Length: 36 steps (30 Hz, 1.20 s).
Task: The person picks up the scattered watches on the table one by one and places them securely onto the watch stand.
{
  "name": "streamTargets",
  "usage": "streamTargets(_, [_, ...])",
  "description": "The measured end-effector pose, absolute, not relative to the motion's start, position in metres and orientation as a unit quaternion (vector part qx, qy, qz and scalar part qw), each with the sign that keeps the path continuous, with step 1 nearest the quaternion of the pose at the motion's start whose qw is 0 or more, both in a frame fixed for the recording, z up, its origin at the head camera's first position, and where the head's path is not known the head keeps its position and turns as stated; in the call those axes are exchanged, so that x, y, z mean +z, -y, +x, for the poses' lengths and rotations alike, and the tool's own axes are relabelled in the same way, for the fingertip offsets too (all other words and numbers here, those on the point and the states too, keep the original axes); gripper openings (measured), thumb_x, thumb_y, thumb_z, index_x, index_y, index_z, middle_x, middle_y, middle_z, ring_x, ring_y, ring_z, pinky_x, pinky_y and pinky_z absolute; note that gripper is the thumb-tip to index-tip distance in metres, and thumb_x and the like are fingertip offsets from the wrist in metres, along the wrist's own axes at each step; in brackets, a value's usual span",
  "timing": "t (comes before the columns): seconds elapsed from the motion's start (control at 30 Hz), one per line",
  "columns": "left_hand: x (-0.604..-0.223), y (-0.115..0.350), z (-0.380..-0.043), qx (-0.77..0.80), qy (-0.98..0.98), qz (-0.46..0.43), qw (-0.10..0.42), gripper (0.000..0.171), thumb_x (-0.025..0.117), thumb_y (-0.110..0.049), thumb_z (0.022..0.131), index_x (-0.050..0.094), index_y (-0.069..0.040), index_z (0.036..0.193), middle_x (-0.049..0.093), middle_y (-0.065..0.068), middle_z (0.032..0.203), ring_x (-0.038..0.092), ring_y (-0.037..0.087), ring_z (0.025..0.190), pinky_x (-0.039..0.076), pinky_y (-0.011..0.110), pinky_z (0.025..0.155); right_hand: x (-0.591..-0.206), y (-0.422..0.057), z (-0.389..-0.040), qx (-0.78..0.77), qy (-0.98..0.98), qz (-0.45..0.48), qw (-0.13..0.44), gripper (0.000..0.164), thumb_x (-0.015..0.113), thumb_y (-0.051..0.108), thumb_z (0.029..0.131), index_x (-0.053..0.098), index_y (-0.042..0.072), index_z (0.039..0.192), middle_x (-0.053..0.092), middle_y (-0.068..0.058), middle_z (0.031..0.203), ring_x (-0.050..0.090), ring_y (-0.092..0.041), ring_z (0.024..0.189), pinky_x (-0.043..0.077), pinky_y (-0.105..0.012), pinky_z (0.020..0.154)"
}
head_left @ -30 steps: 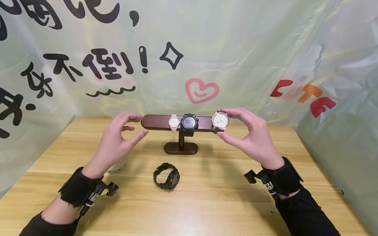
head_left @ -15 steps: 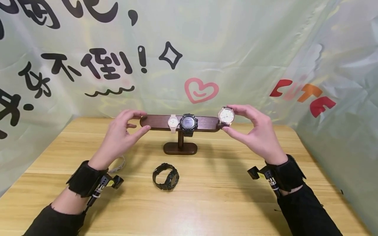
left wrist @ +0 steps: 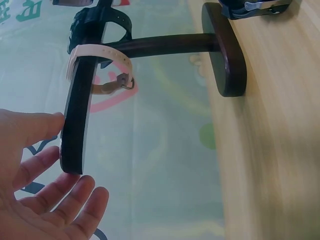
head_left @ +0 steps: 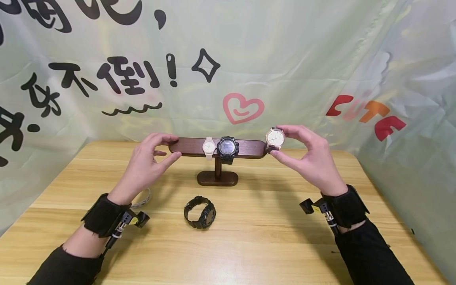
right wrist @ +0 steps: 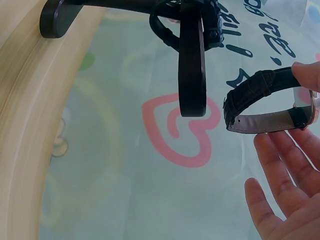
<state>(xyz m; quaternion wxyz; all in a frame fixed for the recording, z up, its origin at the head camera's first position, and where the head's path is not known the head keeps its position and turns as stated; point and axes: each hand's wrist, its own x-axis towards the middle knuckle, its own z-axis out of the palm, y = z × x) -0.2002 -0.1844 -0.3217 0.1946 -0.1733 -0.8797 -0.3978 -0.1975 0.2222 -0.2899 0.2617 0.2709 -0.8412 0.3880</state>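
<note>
A dark wooden watch stand (head_left: 189,146) is on the table, its crossbar level. My left hand (head_left: 147,160) holds the bar's left end between thumb and fingers; in the left wrist view the thumb (left wrist: 42,127) lies against the bar. Around the bar sit a pale pink watch (head_left: 209,147) and, right beside it, a black digital watch (head_left: 227,147). With thumb and fingers, my right hand (head_left: 310,158) pinches a round-faced wristwatch (head_left: 275,137) by its case. Its dark strap (right wrist: 250,95), a fastened loop, hangs off the bar's right end, apart from it in the right wrist view.
A second black watch (head_left: 200,212) lies on its side on the wooden table (head_left: 249,237), in front of the stand's base. Partly behind my left wrist is a whitish band (head_left: 142,201). A printed cloth (head_left: 303,59) hangs behind the table.
My right hand has drawn the round-faced watch rightward and slightly up, off the bar's right end. My left hand has moved right onto the left end and taken hold of it.
</note>
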Motion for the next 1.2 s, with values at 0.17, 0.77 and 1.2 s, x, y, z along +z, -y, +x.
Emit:
streamTargets(0.17, [-0.323, 0.184, -0.201, -0.405, 0.877, -0.173, 0.192, 0.041, 0.081, -0.013, 0.097, 0.069, -0.004, 0.136, 0.067, 0.016, 0.133, 0.064, 0.032, 0.122, 0.065, 0.044, 0.095, -0.291, -0.225, -0.198, 0.382, 0.847, 0.263, 0.259, 0.063, 0.093, 0.006, 0.082, 0.071, 0.021, 0.140, 0.074, -0.001, 0.128, 0.061, 0.010, 0.117, 0.044, -0.016, 0.107])
streamTargets(0.77, [-0.325, 0.185, -0.203, -0.424, 0.867, -0.175, 0.194, 0.046, 0.081, -0.007, 0.096, 0.067, 0.001, 0.139, 0.066, 0.019, 0.136, 0.066, 0.035, 0.123, 0.051, 0.000, 0.088, -0.294, -0.232, -0.206, 0.377, 0.861, 0.250, 0.232, 0.063, 0.093, 0.008, 0.083, 0.070, 0.019, 0.141, 0.075, -0.004, 0.127, 0.060, 0.011, 0.116, 0.048, -0.018, 0.109])
streamTargets(1.2, [-0.325, 0.185, -0.204, -0.423, 0.870, -0.165, 0.193, 0.049, 0.080, -0.005, 0.096, 0.066, 0.002, 0.142, 0.065, 0.020, 0.138, 0.067, 0.038, 0.128, 0.062, 0.041, 0.098, -0.293, -0.237, -0.206, 0.367, 0.870, 0.252, 0.214, 0.061, 0.093, 0.011, 0.085, 0.070, 0.020, 0.141, 0.075, -0.002, 0.125, 0.060, 0.010, 0.116, 0.047, -0.012, 0.110])
